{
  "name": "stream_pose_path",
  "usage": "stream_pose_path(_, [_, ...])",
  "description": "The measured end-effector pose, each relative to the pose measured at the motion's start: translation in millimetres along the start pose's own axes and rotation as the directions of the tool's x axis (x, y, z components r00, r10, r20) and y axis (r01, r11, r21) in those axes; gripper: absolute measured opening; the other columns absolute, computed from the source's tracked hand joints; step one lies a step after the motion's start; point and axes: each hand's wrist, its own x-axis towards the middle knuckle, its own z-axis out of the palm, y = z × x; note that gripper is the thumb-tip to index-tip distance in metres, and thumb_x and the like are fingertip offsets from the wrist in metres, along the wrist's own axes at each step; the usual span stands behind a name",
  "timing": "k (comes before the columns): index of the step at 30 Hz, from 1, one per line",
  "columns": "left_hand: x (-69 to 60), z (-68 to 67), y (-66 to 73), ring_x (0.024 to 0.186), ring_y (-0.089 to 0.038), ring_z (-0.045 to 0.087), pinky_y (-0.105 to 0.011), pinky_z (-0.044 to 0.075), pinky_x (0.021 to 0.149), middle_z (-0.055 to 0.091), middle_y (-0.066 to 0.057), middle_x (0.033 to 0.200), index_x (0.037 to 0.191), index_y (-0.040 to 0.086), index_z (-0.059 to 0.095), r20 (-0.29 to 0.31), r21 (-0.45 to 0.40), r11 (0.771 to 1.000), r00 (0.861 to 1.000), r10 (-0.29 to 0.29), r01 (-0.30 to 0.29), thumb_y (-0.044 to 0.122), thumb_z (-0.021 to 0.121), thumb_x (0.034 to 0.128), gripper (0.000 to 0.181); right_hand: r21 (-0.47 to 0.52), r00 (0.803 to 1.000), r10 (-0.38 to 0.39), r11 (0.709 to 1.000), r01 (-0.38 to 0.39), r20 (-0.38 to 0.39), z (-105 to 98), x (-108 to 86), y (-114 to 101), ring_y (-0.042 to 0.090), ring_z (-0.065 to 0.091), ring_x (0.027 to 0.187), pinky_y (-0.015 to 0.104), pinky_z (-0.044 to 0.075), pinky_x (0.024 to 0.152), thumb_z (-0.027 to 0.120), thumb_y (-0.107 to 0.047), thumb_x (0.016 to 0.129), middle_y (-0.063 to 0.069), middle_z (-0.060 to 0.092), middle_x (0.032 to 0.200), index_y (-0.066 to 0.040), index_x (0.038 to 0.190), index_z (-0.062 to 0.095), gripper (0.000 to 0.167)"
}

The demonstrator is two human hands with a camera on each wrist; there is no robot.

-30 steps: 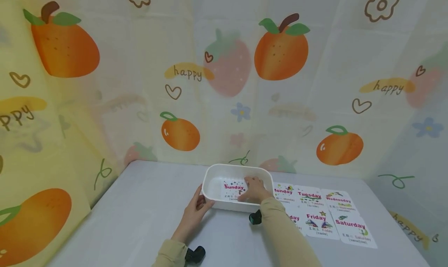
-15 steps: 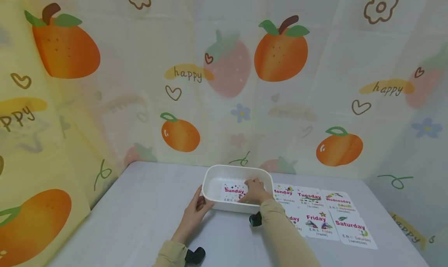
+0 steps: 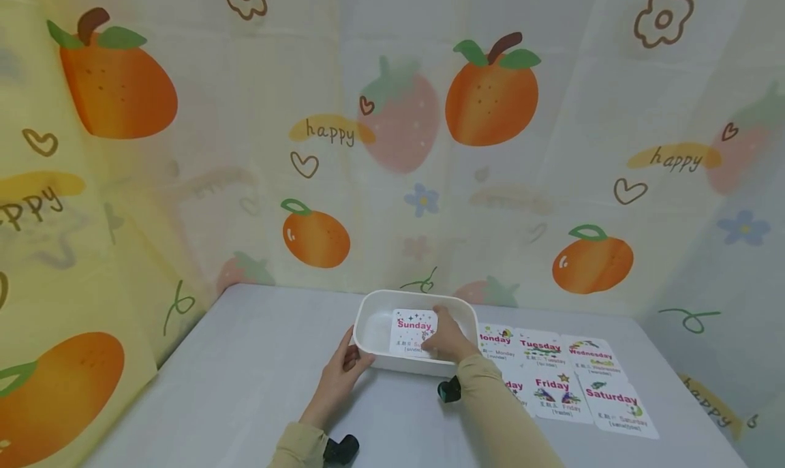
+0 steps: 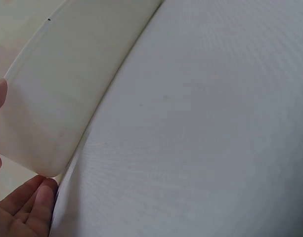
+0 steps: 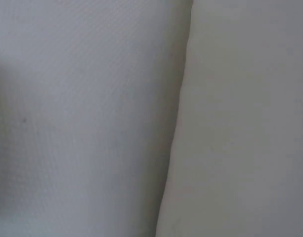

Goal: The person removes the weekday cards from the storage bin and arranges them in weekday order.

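A white rectangular plastic box (image 3: 411,364) stands on the table, and my left hand (image 3: 339,371) holds it at its near left corner. In the left wrist view the thumb lies at the rim of the box, with fingers (image 4: 41,207) curled at its lower corner. My right hand (image 3: 452,335) reaches inside the box and pinches the right side of a white card reading "Sunday" (image 3: 406,335). That card is tilted up, its face toward me. The right wrist view shows only the box wall (image 5: 240,118) and tablecloth, with no fingers visible.
Right of the box lie two rows of weekday cards, among them Monday (image 3: 495,338), Tuesday (image 3: 540,349), Wednesday (image 3: 591,355), Friday (image 3: 555,400) and Saturday (image 3: 616,403). My right forearm partly covers a lower-row card (image 3: 515,390). A fruit-print curtain (image 3: 392,229) hangs behind the table.
The Sunday card has risen and tipped up from the box floor, held in my right hand, whose fingers have closed on it. My left hand and the box have stayed in place.
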Motion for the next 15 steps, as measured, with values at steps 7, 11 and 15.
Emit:
stream_pose_path(7, [-0.3,0.0,-2.7,0.112,-0.029,0.051,-0.04,0.043,0.095,0.053,-0.018,0.123,0.147,0.016,0.026,0.017,-0.012,1.0,1.0,0.0,0.0,0.043,0.064,0.0853,0.078,-0.005,0.998,-0.031,1.0,0.031,-0.051,-4.2,3.9,-1.3,0.04,0.045,0.115,0.047,0.037,0.099,0.071,0.011,0.069,0.028,0.046,0.127,0.005,0.138,0.031,0.08])
stream_pose_path(11, [0.7,-0.1,-1.9,0.113,-0.029,0.05,-0.04,0.042,0.096,0.052,-0.017,0.124,0.148,0.018,0.025,0.016,-0.008,1.0,1.0,-0.014,0.014,0.046,0.063,0.0849,0.079,0.01,0.997,-0.018,1.0,0.019,-0.079,-9.9,4.8,-3.9,0.034,0.055,0.1,0.04,0.05,0.082,0.069,0.01,0.072,0.025,0.053,0.116,0.002,0.139,0.032,0.077])
stream_pose_path(15, [0.4,1.0,0.8,0.113,-0.027,0.051,-0.039,0.042,0.096,0.053,-0.015,0.124,0.148,0.019,0.025,0.006,0.007,0.999,0.999,-0.035,0.035,0.049,0.063,0.0835,0.08,0.054,0.996,-0.026,0.998,0.031,-0.088,-16.0,-0.4,-8.7,0.024,0.056,0.078,0.031,0.052,0.06,0.067,0.008,0.076,0.019,0.052,0.107,0.0,0.14,0.031,0.074])
